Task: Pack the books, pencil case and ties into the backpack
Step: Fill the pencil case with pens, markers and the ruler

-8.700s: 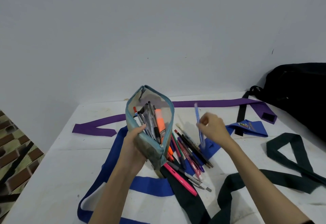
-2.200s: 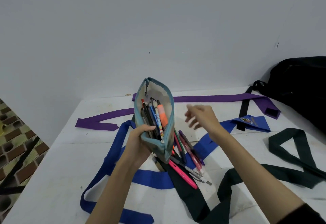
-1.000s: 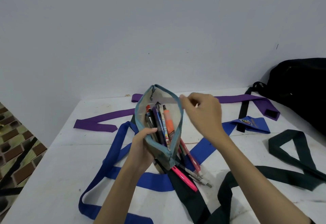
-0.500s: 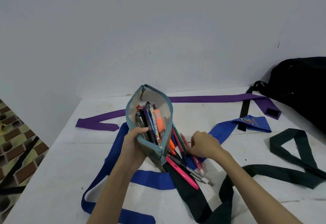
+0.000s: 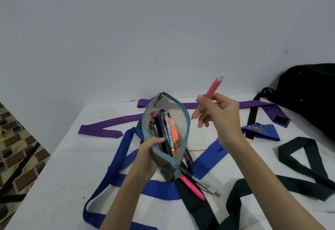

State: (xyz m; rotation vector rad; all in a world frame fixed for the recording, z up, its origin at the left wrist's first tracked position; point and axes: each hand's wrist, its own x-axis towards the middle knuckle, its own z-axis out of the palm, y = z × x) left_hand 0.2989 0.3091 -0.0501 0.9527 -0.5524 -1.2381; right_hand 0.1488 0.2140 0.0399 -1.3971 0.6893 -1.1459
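Note:
My left hand [image 5: 148, 154] grips the teal pencil case [image 5: 183, 130], held upright with its mouth wide open and several pens and an orange highlighter inside. My right hand [image 5: 220, 114] is raised beside the case's right rim, pinching a pink pen [image 5: 213, 87] that points up and right. A few loose pens, among them a bright pink pen [image 5: 193, 187], lie on the table under the case. A purple tie [image 5: 112, 126], a blue tie [image 5: 208, 161] and a dark green tie [image 5: 297, 159] sprawl over the white table [image 5: 59, 171]. The black backpack [image 5: 311, 94] sits at the far right.
A grey wall stands close behind the table. The table's left edge drops to a brick-patterned floor [image 5: 16, 150]. A black strap [image 5: 252, 119] from the backpack crosses the purple tie. A folded blue tie end with a badge [image 5: 261, 130] lies near the backpack.
My right hand has picked a pink pen from the loose pile and lifted it up beside the case's opening. My left hand keeps holding the case in about the same place.

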